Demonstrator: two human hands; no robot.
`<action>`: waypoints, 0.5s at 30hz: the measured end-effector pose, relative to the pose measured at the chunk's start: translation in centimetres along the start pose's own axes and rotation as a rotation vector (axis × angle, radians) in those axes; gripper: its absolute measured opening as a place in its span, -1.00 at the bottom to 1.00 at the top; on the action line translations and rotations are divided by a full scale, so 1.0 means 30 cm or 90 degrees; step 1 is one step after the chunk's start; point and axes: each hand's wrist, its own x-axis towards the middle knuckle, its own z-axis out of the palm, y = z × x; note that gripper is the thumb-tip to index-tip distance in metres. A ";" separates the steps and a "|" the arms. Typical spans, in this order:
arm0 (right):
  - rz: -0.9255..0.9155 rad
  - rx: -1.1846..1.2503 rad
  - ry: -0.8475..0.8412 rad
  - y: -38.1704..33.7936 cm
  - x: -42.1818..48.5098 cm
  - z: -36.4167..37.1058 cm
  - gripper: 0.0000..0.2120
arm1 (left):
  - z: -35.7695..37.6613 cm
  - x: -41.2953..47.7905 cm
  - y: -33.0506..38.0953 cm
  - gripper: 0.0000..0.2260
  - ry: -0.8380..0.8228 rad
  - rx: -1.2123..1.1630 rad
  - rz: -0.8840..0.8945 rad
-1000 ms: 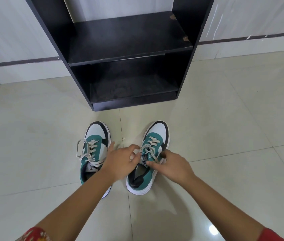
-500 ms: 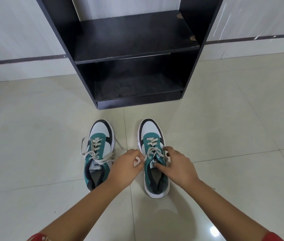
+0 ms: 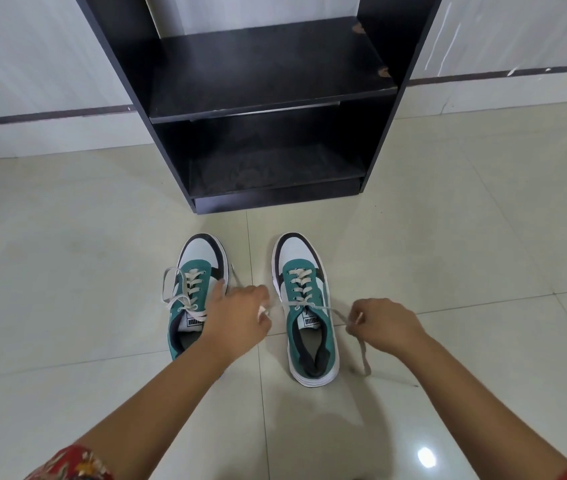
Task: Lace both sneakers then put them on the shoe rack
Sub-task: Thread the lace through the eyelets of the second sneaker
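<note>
Two green, white and black sneakers stand side by side on the floor, toes toward the rack. The right sneaker (image 3: 306,306) has its beige lace (image 3: 335,311) pulled out to both sides. My left hand (image 3: 237,318) pinches the lace's left end, between the two shoes. My right hand (image 3: 384,325) pinches the right end, and loose lace hangs below it to the floor. The left sneaker (image 3: 193,289) is partly covered by my left hand; its lace lies in loose loops on its left side. The black shoe rack (image 3: 268,98) stands just beyond, its two shelves bare.
Glossy cream floor tiles (image 3: 67,289) spread all around the shoes. A pale wall (image 3: 32,64) with a dark stripe runs behind the rack.
Both hands have moved apart from the right sneaker's tongue, drawing the lace ends out sideways. The right sneaker now stands straight, parallel to the left one.
</note>
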 end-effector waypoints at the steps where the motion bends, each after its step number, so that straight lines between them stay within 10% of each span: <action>1: -0.048 -0.010 0.028 -0.015 -0.001 0.018 -0.71 | 0.003 -0.001 0.018 -0.77 0.004 -0.039 0.023; 5: -0.187 0.067 0.152 -0.080 -0.004 0.025 -0.70 | 0.007 0.018 0.068 -0.70 0.076 -0.116 0.106; 15: -0.104 0.172 0.125 -0.069 0.015 0.043 -0.84 | 0.080 0.032 0.058 -0.90 0.177 0.047 0.171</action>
